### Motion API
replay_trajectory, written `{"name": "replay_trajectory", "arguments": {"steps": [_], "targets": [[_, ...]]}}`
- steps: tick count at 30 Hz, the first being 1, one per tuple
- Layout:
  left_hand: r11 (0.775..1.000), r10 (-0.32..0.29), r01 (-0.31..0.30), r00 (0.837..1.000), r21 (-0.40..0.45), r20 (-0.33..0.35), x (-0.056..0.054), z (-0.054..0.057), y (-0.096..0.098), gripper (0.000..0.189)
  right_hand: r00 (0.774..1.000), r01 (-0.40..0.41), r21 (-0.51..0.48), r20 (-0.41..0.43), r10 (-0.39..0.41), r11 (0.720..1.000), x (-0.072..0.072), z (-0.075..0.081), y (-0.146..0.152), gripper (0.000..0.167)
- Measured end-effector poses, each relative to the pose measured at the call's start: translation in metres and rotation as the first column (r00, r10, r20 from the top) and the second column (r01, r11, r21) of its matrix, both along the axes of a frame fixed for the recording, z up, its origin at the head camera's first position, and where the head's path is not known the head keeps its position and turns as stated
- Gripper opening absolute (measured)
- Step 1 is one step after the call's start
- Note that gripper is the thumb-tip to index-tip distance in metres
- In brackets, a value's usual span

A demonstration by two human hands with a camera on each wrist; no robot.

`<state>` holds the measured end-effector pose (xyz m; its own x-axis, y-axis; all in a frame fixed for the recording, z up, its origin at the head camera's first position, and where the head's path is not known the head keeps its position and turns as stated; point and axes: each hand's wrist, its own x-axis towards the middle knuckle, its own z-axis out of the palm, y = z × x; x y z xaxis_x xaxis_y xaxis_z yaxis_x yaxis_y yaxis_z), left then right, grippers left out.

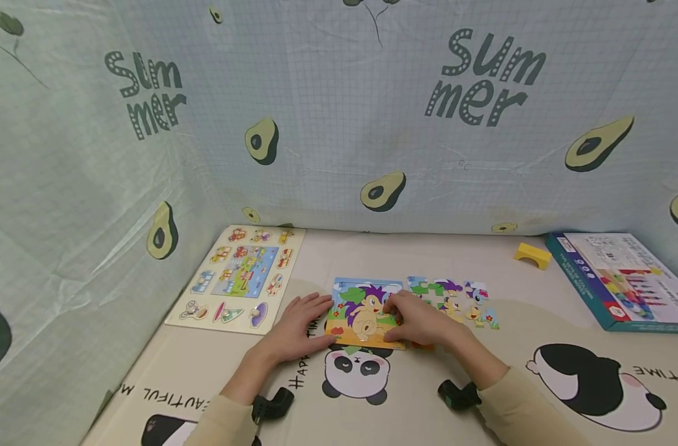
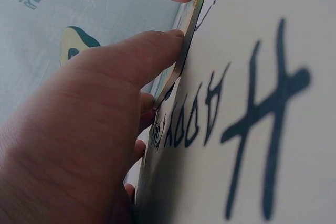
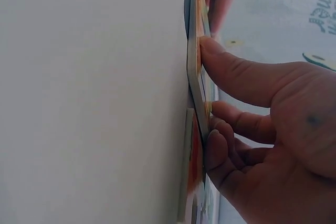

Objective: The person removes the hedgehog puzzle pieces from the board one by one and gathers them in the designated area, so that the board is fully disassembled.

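Observation:
A flat jigsaw puzzle board (image 1: 366, 306) with a purple-haired cartoon hedgehog lies in front of me. My left hand (image 1: 298, 328) rests along its left side, fingers fairly straight, and the thumb (image 2: 160, 51) touches the board's edge in the left wrist view. At the board's right side, my right hand (image 1: 422, 319) grips it with the thumb (image 3: 236, 72) on its face and the other fingers curled at the edge. Loose puzzle pieces (image 1: 451, 287) lie beyond that hand, partly hidden by it. In the right wrist view, another piece (image 3: 191, 166) lies against the board's edge.
To the left lies a cream picture board (image 1: 171, 313) with several small vehicle and toy shapes. A teal-edged box (image 1: 639, 279) is at the far right, with a yellow arched block (image 1: 532, 254) beside it. Patterned cloth (image 1: 316, 173) rises along the back and left.

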<state>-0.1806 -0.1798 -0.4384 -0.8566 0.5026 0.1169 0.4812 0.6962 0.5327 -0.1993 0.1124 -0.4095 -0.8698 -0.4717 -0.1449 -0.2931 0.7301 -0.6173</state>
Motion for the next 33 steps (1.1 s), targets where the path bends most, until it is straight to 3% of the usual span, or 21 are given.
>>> {"name": "replay_trajectory", "arguments": {"steps": [7,15,22,33], "targets": [[1.000,-0.003,0.003,1.000,0.009,-0.003,0.000,-0.001,0.000,0.073,1.000,0.014,0.000,0.009,-0.014,1.000,0.001,0.000,-0.001,0.038],[1.000,-0.006,0.006,1.000,0.002,0.005,0.000,0.000,0.000,0.073,0.998,0.050,-0.106,0.037,-0.046,0.993,0.002,0.002,0.002,0.033],[1.000,0.001,-0.001,1.000,-0.004,0.012,0.000,0.002,-0.001,0.073,0.995,0.082,-0.132,0.060,-0.075,0.988,0.006,0.006,0.002,0.027],[1.000,-0.009,0.009,1.000,0.007,0.000,-0.001,0.002,-0.002,0.072,0.997,0.067,-0.231,0.059,-0.055,0.971,0.007,0.007,0.009,0.026]]}}
